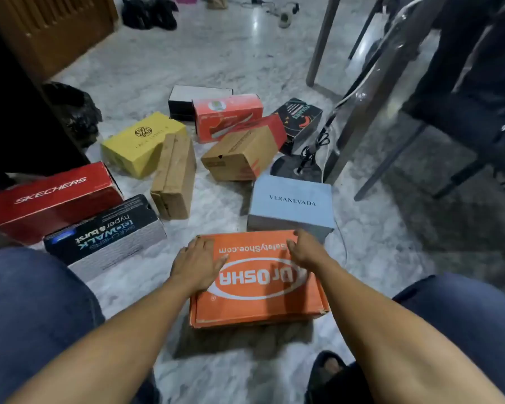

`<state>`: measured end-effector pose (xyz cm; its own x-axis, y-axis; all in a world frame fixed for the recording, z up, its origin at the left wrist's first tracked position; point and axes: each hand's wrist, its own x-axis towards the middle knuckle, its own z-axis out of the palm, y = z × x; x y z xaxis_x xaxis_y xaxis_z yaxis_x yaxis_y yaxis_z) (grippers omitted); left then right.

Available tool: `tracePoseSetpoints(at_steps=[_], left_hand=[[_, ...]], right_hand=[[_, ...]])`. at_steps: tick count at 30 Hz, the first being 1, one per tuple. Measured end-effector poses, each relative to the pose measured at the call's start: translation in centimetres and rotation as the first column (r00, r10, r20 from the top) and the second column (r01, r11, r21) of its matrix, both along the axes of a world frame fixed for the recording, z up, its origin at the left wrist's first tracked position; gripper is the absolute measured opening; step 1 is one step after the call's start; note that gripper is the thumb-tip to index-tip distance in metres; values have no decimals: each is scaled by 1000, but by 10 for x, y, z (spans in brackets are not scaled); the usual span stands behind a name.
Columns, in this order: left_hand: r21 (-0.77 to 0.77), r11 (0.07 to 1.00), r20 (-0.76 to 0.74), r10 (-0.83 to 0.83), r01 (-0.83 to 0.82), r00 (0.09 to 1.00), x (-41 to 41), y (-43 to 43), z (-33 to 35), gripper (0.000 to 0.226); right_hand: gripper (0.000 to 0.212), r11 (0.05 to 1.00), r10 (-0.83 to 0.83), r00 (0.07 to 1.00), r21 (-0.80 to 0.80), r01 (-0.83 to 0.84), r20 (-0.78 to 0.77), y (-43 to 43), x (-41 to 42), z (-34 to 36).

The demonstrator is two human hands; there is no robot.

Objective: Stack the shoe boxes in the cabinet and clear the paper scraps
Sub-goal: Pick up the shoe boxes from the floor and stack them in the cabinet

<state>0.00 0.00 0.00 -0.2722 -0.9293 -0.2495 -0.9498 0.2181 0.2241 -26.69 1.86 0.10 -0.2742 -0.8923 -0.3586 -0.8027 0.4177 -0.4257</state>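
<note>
Looking barely started tbh: left hand [197, 263] and right hand [306, 251] lie spread flat on the orange box [260, 306], other boxes [290, 202] scattered over the floor [216, 56], none stacked.

Pretty dim indoor shot, kinda soft all over. The glossy grey marble floor [257, 24] catches a white glare streak up top. The orange cardboard box [260, 309] throws a fuzzy shadow toward the camera. The dark wooden cabinet [18, 118] on the left goes nearly black, and the wide lens bends the grey metal table leg [322, 39] near the edge.

Open floor [216, 211] between brown box [174, 176] and blue box [290, 202].
</note>
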Motion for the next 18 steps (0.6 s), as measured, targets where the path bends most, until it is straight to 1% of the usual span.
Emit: tracePoseSetpoints(at_steps=[2, 3, 6, 7, 10, 12, 14, 15, 16, 18], left_hand=[[55, 998, 50, -45, 42, 998, -3, 9, -6, 77], [62, 997, 53, -43, 40, 998, -3, 14, -12, 81], [117, 993, 61, -17, 10, 998, 2, 22, -22, 91], [153, 988, 77, -5, -6, 997, 6, 24, -27, 97], [275, 960, 111, 24, -54, 994, 16, 33, -38, 124], [350, 936, 105, -11, -26, 994, 19, 35, -46, 145], [403, 915, 91, -59, 17, 994, 24, 32, -52, 163], [414, 910, 88, -81, 38, 993, 28, 30, -55, 169], [410, 911, 76, -94, 55, 993, 32, 29, -56, 173], [384, 921, 52, -96, 68, 994, 41, 27, -61, 172]], right_hand=[[55, 997, -57, 998, 56, 58, -5, 12, -4, -6], [62, 993, -84, 996, 87, 84, -2, 18, -6, -14], [100, 970, -137, 990, 207, 130, 20, 36, -6, -27], [112, 966, -147, 988, 219, 134, 41, 43, -6, -31], [142, 963, -190, 973, 216, 160, 130, 67, -17, -47], [161, 958, -193, 963, 246, 145, 187, 81, -28, -56], [174, 953, -173, 949, 286, 95, 262, 84, -31, -61], [179, 950, -162, 950, 303, 77, 268, 83, -28, -61], [183, 944, -161, 950, 322, 69, 269, 80, -25, -62], [186, 942, -179, 944, 324, 83, 276, 74, -19, -71]])
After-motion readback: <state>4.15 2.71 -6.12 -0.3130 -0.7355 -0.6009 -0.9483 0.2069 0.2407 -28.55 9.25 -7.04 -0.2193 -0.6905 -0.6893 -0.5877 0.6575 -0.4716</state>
